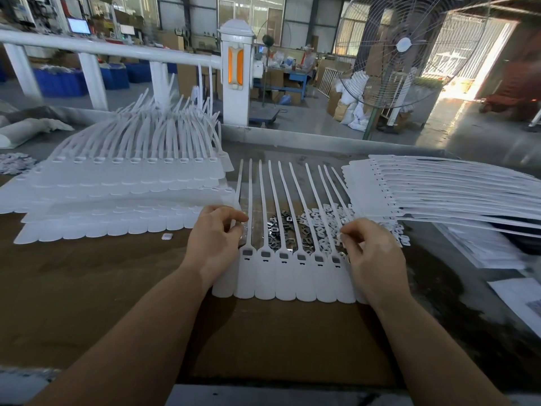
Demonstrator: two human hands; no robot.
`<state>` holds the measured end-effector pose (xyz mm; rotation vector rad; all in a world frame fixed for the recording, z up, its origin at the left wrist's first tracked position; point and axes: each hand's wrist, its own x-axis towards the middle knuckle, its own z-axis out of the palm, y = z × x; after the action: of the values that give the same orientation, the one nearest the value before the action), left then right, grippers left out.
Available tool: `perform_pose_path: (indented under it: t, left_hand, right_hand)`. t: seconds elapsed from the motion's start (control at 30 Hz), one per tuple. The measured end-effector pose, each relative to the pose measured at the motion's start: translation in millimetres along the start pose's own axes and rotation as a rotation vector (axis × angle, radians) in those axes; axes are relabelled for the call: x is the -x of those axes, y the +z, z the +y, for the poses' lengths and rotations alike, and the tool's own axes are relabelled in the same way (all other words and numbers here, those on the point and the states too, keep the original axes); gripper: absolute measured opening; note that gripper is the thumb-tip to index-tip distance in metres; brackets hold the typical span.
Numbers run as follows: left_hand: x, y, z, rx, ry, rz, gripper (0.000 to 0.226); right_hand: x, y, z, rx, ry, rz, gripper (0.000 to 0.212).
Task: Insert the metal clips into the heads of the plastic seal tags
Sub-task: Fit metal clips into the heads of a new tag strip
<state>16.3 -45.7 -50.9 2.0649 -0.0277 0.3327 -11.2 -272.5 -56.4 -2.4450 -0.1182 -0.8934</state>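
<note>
Both hands curl over the seal tag strip (292,276): left hand (215,244) and right hand (371,256) apparently pinch metal clips (281,230). Seat each clip squarely into its head.

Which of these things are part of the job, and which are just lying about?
Part of the job:
- row of seal tags
- metal clips
- left hand, right hand

Lying about:
- tag stacks
- fan
- papers

Centre frame: row of seal tags (295,276) on bench (87,288); left hand (215,238) and right hand (371,253) pinch at its ends; metal clips (281,230) behind.
</note>
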Motion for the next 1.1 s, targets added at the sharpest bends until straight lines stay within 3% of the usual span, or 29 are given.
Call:
perform_pose_path:
  t: [0.17,0.37,0.63,1.1]
  left_hand:
    - [1.1,1.5,-0.8,-0.025,0.068,0.010,0.011]
    - [2.4,1.5,-1.0,-0.065,0.164,0.085,0.010]
    - [3.7,-0.1,0.7,0.098,0.138,-0.006,0.017]
    - [4.4,-5.1,4.8,0.287,0.139,-0.215,0.013]
  right_hand:
    - [2.3,-2.5,-10.4,-0.024,-0.100,0.060,0.005]
    - [0.0,-1.5,-28.1,-0.091,-0.169,-0.006,0.004]
    - [-11.0,13.5,-58.9,-0.248,-0.141,-0.126,0.006]
    - [2.7,41.2,-69.7,-0.252,-0.246,-0.071,0.007]
